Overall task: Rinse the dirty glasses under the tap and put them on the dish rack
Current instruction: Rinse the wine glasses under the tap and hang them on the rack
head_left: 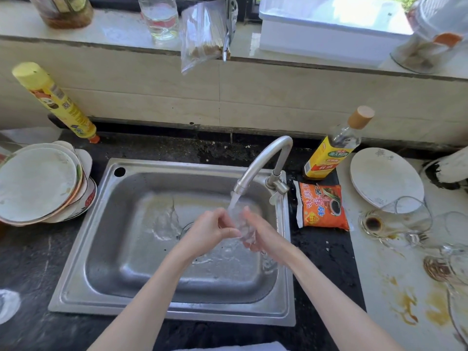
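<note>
Clear glass (244, 228) under running tap (263, 160), dirty glasses (395, 219) lying on counter

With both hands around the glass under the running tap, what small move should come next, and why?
Probably turn the glass in the stream: the left hand and right hand both hold it under the tap, and water hits only its upper side.

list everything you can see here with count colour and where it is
sink: 1, steel, centre
tap: 1, steel, running, right of sink
glass: 1, clear, under the stream
dirty glasses: several, clear, right counter
plate: 1, white, right counter
plate stack: 1, white, left
sauce packet: 1, orange, right of sink
bottle: 1, yellow label, behind packet
spray can: 1, yellow, back left
left hand: holds glass
right hand: holds glass
</note>
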A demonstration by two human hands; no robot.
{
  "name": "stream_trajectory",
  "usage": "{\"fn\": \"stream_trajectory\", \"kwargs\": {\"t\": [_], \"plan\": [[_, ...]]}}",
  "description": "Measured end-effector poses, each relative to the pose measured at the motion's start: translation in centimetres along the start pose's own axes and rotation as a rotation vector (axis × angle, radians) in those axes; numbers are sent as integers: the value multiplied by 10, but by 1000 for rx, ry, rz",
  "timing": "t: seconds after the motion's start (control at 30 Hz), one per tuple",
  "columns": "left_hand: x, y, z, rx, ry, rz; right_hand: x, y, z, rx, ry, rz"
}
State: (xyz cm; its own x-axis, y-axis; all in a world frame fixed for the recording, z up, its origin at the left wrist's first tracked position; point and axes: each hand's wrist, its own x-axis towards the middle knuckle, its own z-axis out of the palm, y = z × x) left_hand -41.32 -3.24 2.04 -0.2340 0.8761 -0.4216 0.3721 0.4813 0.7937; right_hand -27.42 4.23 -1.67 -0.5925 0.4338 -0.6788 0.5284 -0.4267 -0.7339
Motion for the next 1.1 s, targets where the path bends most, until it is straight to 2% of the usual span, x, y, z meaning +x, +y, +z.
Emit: {"fn": "stream_trajectory", "kwargs": {"t": [0.07, 0.1, 0.17, 0.23, 0.3, 0.4, 0.47, 0.5, 0.6, 0.67, 0.77, 0.83, 0.87, 0.93, 1.03, 1.1], "plan": [[1, -4, 3, 16, 28, -13, 0, 0, 1, -96, 80, -52], [-1, -5, 1, 15, -26, -13, -1, 0, -1, -100, 83, -46], [-3, -7, -8, 11, -213, -4, 0, 2, -8, -36, -7, 16], [-4, -6, -15, 21, -292, 4, 1, 1, -12, 29, -126, 99], [-3, -5, -14, 10, -191, -19, 3, 3, -11, 31, -137, 128], [-2, -6, -4, 66, 41, -24, 7, 3, -6, -91, -20, -2], [-4, -5, -1, 13, 82, 12, 6, 2, -3, -104, 35, -63], [-4, -5, -2, -22, 42, 29, 3, -1, -3, -77, 54, -83], [-9, 2, -10, -47, -247, 26, -1, -5, -6, 25, 10, -30], [-8, 3, -14, -15, -315, 12, -1, -2, -8, 32, -65, 59], [-2, 2, -10, -13, -131, -7, 4, 6, -5, 37, -128, 41], [0, -1, -4, 35, 4, 25, 5, 8, -2, 2, -48, -31], [0, -2, -3, 36, 13, 34, 4, 7, 0, -19, -1, -58], [-1, -5, -6, 2, -103, 33, 2, 5, 3, -20, 77, -68], [-4, -7, -14, 79, -321, 36, 2, 3, 1, -28, 85, -7], [-5, -7, -12, 98, -282, 17, -1, -1, -1, 2, 36, 49]]}}
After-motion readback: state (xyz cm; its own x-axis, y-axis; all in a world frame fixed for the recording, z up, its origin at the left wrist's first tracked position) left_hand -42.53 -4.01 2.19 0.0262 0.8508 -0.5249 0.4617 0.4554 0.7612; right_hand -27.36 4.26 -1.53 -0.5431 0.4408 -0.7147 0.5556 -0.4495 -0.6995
